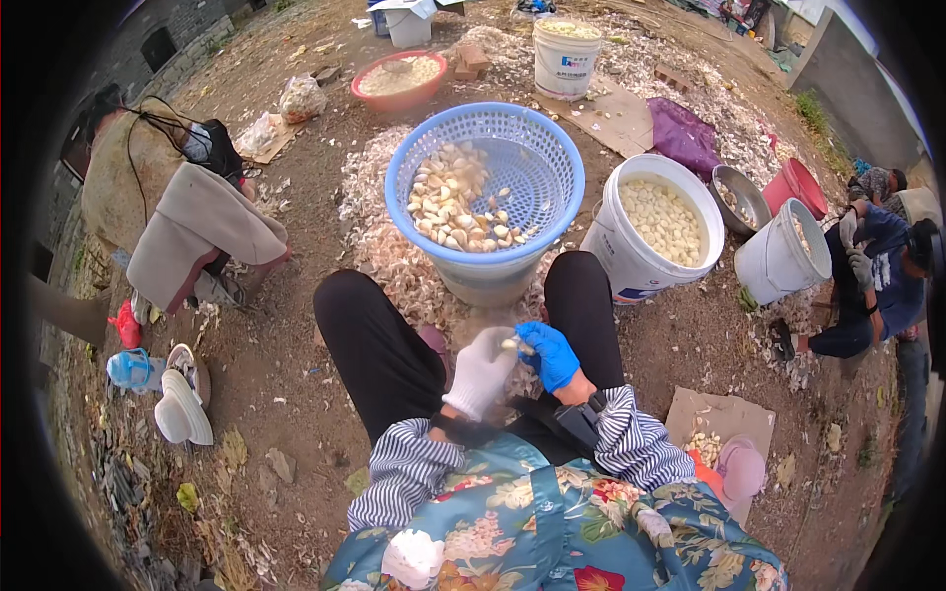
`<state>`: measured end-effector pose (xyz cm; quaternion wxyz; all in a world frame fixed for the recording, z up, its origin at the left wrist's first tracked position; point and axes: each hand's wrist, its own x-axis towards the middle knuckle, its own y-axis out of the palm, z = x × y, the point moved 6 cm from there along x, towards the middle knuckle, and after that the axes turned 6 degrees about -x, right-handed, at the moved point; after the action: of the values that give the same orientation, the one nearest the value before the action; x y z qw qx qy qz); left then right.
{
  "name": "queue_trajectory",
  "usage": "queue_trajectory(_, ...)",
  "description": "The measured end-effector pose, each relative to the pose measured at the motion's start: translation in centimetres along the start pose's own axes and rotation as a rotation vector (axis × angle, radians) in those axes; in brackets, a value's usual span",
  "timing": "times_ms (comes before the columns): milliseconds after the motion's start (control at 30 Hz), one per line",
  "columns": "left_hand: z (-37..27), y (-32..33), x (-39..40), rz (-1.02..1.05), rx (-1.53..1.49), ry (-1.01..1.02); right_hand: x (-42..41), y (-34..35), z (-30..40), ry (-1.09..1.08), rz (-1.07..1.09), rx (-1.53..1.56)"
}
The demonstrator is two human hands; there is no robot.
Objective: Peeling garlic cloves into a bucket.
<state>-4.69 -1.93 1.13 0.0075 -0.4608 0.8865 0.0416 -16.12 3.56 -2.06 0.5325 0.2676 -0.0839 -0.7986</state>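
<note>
My left hand [482, 369], in a white knit glove, holds a pale garlic clove [510, 344] between thumb and fingers. Touching the clove from the other side is my right hand [549, 356], in a blue glove, its fingers pinched together; whether it holds a tool is too small to tell. Beyond my knees a blue plastic colander basket [484, 255] rests on a bucket, with unpeeled garlic cloves [451, 199] heaped on its left side. A white bucket [617, 236] full of peeled cloves [660, 221] stands right of it.
Garlic skins [377, 258] cover the ground around the basket. Farther off are a red basin [399, 100] and another white bucket [565, 74] of cloves. A metal bowl [739, 199] and a grey-white bucket [780, 255] stand at right, near a seated person. Another person sits at left.
</note>
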Motion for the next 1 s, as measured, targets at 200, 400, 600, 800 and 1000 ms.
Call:
queue_trajectory(200,-1.7,-0.8,0.0,0.007,-0.415,-0.179,0.3,1.6,1.3,-0.033,0.148,0.098)
queue_trajectory(400,-1.8,-1.2,-0.4,0.007,-0.513,-0.206,0.8,0.5,0.8,-0.024,0.135,0.296)
queue_trajectory(600,-2.0,-0.3,0.3,0.018,-0.548,-0.105,-0.4,0.7,1.5,-0.051,0.015,-0.170)
queue_trajectory(800,-1.1,-1.8,0.5,0.010,-0.241,-0.131,0.5,2.2,0.9,-0.189,0.133,-0.392)
queue_trajectory(1000,-2.3,-1.0,1.7,0.046,0.177,-0.024,0.0,1.1,1.7,-0.161,0.063,-0.609)
